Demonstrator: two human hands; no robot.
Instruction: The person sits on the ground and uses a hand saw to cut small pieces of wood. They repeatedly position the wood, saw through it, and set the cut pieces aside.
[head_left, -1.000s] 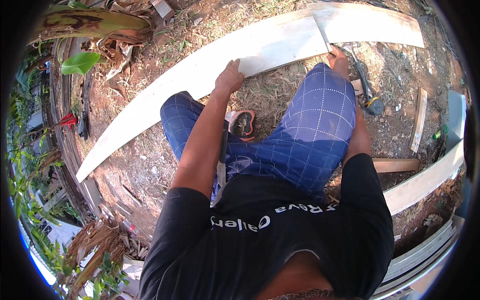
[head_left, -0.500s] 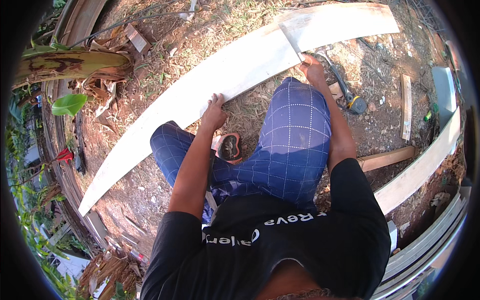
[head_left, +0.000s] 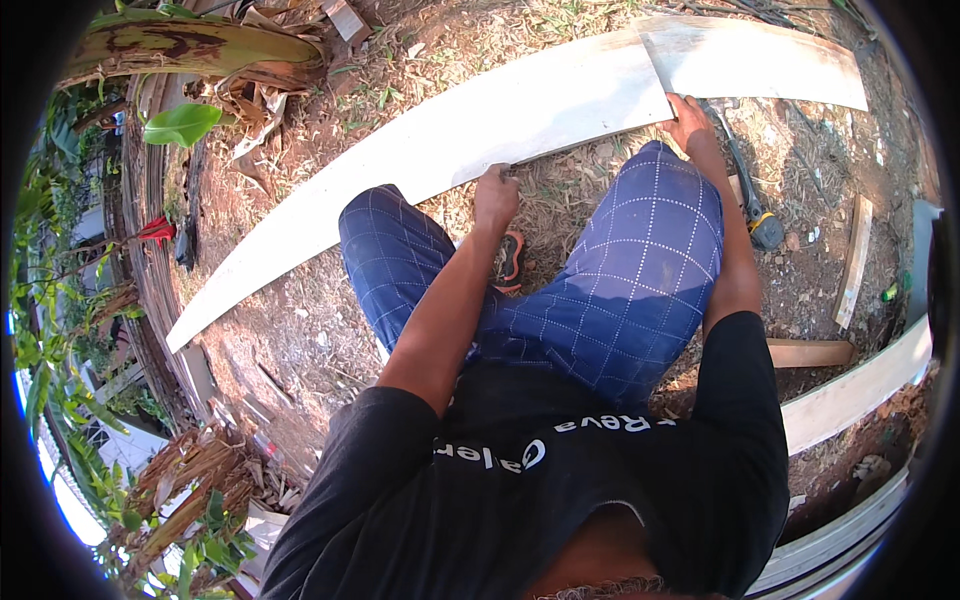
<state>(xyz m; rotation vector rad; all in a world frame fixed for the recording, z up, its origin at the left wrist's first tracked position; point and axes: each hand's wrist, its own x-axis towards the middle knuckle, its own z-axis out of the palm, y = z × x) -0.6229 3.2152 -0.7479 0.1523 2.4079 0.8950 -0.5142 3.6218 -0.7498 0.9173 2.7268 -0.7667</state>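
A long pale board (head_left: 480,110) lies on the ground in front of my knees, its outline bowed by the lens. A narrow grey strip (head_left: 655,62) crosses it toward the right. My right hand (head_left: 690,128) is closed at the strip's near end, against the board's near edge. Along that same edge, farther left, my left hand (head_left: 496,198) has its fingers curled at the board; their tips are partly hidden. Beside my right forearm lies a dark-handled tool (head_left: 738,160), with a round yellow and black object (head_left: 766,232) at its near end.
Short wood pieces (head_left: 853,262) and a plank (head_left: 850,395) lie at the right. A banana trunk (head_left: 190,48) juts in at the upper left, beside weathered boards (head_left: 155,250). An orange-trimmed shoe (head_left: 510,262) shows between my legs, in blue checked trousers.
My left hand has gone from fingers spread on the board to fingers curled at its near edge. My right hand stays at the strip's end. The whole view has shifted.
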